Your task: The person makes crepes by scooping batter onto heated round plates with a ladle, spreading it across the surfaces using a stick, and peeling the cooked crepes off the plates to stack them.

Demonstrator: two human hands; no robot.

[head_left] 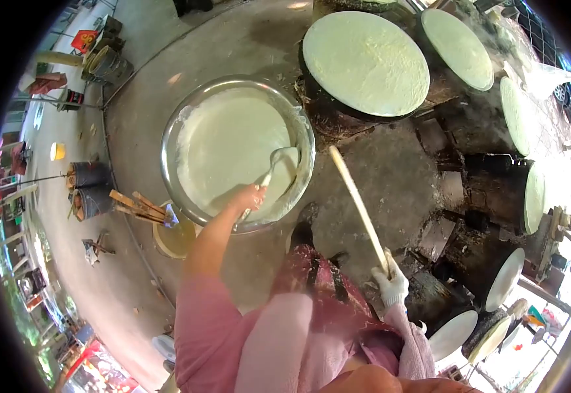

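Observation:
My left hand (251, 198), bare, is closed around the handle of a ladle (284, 157). The ladle's bowl rests at the surface of pale green batter (233, 141), towards the right side of a large metal basin (177, 108). My right hand (392, 281) wears a white glove and grips the lower end of a long pale wooden stick (359, 203). The stick slants up and left over the floor between the basin and the stoves. Its far end touches nothing that I can make out.
Round griddles spread with pale batter (367, 62) curve along the right on dark stoves (482, 124). A yellowish bucket (179, 239) holding wooden-handled tools (138, 208) stands left of the basin. Farther left are dark buckets (94, 202) and a small yellow container (57, 151).

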